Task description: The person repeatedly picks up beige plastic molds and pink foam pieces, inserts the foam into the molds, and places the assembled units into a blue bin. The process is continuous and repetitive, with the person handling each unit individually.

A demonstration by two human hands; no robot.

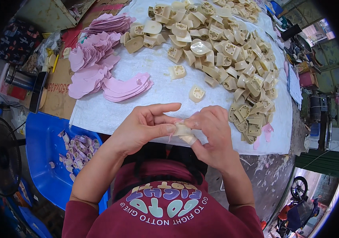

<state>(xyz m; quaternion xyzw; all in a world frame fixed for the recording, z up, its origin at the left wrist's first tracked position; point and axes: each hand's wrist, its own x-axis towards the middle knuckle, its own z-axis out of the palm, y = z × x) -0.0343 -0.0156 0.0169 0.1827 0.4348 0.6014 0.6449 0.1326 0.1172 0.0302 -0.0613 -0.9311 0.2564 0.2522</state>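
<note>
Near the front edge of the white-covered table (161,61), both my hands hold one beige shoe heel (183,130) with a thin pale piece against it. My left hand (143,126) pinches its left side between thumb and fingers, with the index finger stretched out above. My right hand (216,139) grips the other side, thumb below and fingers over the top. A bit of pink shows by the left fingertips. Two loose heels, one (197,93) just beyond my hands and another (177,72) farther off, lie apart from the large heap of beige heels (227,47).
Stacks of pink cut pieces (126,88) lie at the left of the table. Down on the left, a blue tub (42,166) holds several purplish-pink covered heels (82,150). A fan (0,156) stands beyond it. Pink scraps (268,129) lie at the right edge.
</note>
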